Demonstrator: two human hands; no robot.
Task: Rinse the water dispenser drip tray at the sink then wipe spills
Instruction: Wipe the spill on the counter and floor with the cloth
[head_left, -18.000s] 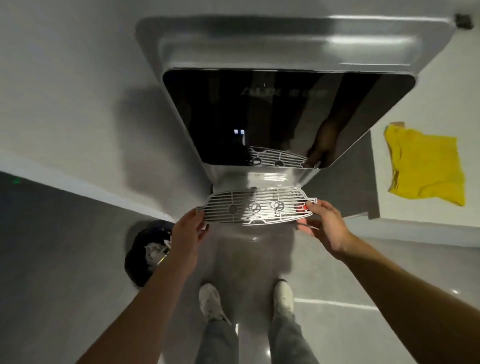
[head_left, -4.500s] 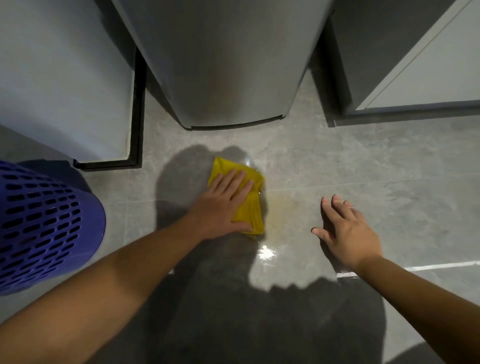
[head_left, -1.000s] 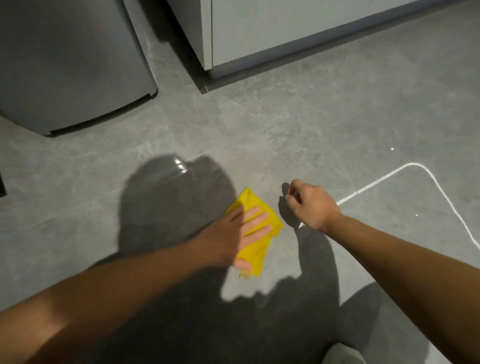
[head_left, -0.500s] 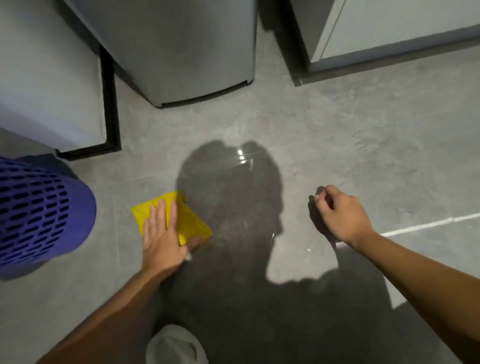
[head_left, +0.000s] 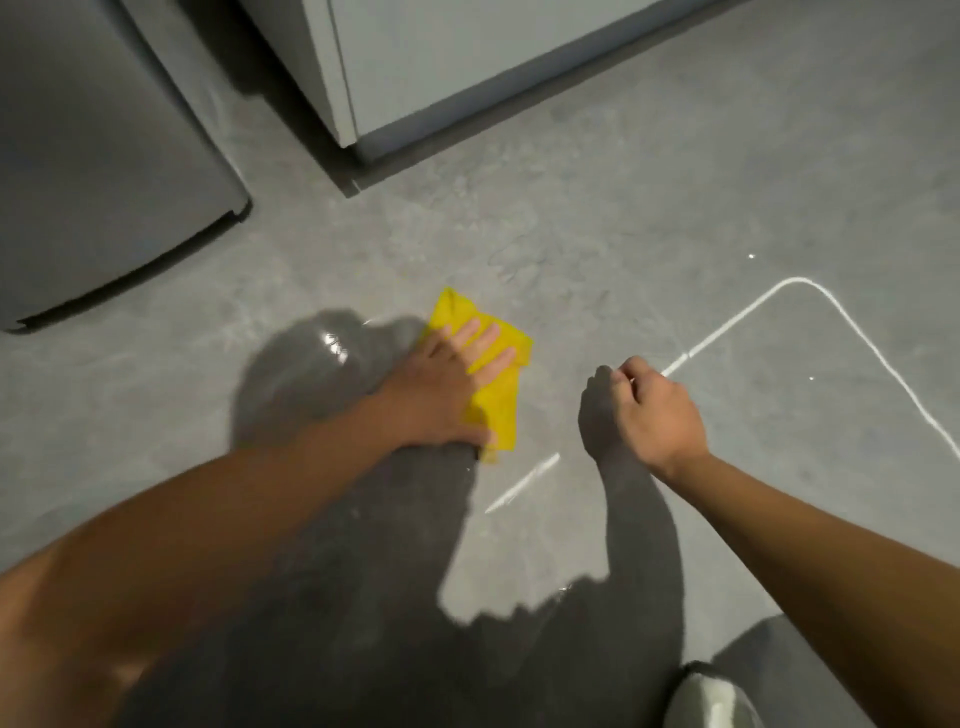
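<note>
Here the yellow cloth lies folded on the grey floor, in the open stretch well out from the cabinet corner. The left hand is flat on top of it, its fingers straight and spread, pressing rather than gripping. The cloth's long axis runs roughly from the far side toward the person, leaning a little, and the fingers lie across it, pointing away and to the right.

A wet gleam shows on the floor just to the left of the cloth, toward the base of the water dispenser. By my judgement the next sweep should go that way, broadside on, so the whole length of the cloth takes up water.

The right hand is near the cloth on its right, apart from it, with the fingers curled in and nothing in them. Whether its knuckles touch the floor I cannot tell. The drip tray is not in view.
</note>
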